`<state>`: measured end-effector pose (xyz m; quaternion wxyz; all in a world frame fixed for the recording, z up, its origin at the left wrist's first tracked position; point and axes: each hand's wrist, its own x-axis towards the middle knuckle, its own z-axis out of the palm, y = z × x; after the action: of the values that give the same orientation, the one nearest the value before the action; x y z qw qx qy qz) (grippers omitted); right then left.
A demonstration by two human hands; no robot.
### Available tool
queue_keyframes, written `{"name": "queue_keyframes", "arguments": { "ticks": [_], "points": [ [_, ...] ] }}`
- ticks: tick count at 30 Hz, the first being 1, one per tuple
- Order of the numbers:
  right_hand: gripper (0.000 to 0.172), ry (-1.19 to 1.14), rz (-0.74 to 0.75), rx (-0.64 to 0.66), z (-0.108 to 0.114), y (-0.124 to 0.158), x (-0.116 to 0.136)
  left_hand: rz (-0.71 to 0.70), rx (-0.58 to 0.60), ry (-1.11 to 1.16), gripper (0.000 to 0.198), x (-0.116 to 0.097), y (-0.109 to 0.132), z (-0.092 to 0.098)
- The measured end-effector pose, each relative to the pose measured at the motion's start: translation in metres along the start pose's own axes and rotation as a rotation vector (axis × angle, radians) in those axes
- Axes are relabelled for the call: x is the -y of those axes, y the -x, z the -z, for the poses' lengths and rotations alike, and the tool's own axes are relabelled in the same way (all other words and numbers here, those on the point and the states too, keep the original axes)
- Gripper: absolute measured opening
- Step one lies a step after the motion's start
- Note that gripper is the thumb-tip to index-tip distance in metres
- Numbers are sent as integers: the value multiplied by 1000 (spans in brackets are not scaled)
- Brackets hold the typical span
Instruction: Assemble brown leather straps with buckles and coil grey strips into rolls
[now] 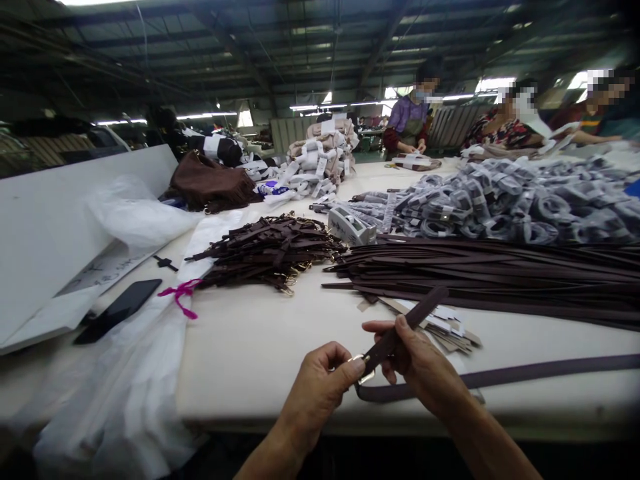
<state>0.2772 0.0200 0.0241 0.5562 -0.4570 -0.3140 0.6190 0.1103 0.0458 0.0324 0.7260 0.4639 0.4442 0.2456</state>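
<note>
A dark brown leather strap [545, 369] passes through a gold buckle [367, 375] just over the table's front edge. My left hand [320, 380] pinches the buckle between thumb and forefinger. In my right hand [419, 353] is the strap's short end, gripped between thumb and fingers and slanting up to the right. The long part of the strap runs under my right wrist and out of view at the right. Behind my right hand lie cut strips of card [453, 327], partly covered by the strap.
Long brown straps [500, 270] lie stacked at the right, with wrapped coiled straps [480, 200] behind. Short straps with gold hardware [270, 250] are heaped centre-left, near a grey tape dispenser [351, 225]. A phone [120, 310] and plastic bags [135, 393] are left. Several people work across the table.
</note>
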Motion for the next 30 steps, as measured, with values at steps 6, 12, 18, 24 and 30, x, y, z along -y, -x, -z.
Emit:
{"name": "queue_keyframes", "arguments": {
  "ticks": [6,12,18,24,30],
  "points": [
    [52,19,20,8,-4,4,-4,-47,-9,-68,32,5,-8,0],
    [53,149,63,17,-6,9,2,-68,-28,-119,28,-2,-6,-4],
    [47,679,261,39,-10,14,6,-94,-17,-306,25,0,-11,0],
    [34,1214,562,148,-28,16,7,-211,109,-717,12,-14,-26,4],
    [11,816,423,484,0,0,25,-324,152,-907,13,-47,-39,19]
  ]
}}
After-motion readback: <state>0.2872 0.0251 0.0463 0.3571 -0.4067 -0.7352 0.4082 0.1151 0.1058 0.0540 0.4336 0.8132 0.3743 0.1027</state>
